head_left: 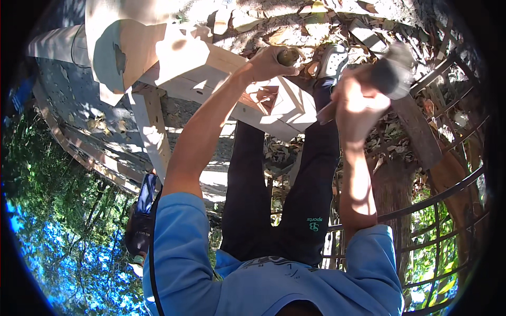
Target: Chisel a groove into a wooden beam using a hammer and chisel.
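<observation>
My left hand [266, 66] is closed around an upright tool, likely a chisel [288, 56]. Only the round brownish end of its handle shows, and the blade is hidden. It is above a pale wooden beam [221, 66], beside a squared opening with curled wood chips [263, 97] in it. To the right, my right hand [360, 105] grips a hammer by the handle. The dark, thick hammer head [391, 76] is smeared by motion, raised and apart from the chisel. My legs straddle the end of the beam.
A broad pale board [134, 50] lies across the beam at the far left, above a wooden leg [152, 124]. My clog [333, 60] rests among dry leaves near a wood block [367, 36]. Curved metal bars [453, 184] and a brown plank [416, 129] stand at right.
</observation>
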A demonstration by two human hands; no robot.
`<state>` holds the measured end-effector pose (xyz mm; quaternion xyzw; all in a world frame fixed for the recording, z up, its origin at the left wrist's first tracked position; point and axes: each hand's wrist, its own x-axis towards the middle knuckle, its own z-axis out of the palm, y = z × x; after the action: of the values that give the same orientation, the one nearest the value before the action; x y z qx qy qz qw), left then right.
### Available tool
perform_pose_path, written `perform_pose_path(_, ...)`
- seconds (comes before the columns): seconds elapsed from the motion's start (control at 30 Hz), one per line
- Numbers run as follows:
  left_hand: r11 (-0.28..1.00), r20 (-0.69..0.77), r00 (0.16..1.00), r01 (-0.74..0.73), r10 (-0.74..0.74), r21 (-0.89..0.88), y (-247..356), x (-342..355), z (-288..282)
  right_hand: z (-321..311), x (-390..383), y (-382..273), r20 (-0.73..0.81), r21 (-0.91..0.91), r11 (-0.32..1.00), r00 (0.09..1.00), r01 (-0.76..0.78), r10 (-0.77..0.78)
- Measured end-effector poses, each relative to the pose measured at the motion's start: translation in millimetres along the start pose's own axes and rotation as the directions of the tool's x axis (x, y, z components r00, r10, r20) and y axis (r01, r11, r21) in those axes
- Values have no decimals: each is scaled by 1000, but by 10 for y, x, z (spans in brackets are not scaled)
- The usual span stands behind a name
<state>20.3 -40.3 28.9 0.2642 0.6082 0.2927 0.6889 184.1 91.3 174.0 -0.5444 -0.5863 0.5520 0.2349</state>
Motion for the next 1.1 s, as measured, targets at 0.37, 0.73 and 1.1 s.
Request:
perform_pose_path(0.37, 996, 8, 997, 81, -80, -47, -101, 21, 27, -435, 493, -451, -154, 325, 925, 954, -196, 257)
perform_pose_path(0.73, 984, 33, 984, 172, -174, 56, -163, 17, -7, -193, 155, 157, 261, -272, 890, 863, -365, 433)
perform_pose_path(1.1, 967, 2, 967, 254, -254, 30, -357, -60, -23, 427, -302, 939, 345, -383, 916, 901, -120, 263)
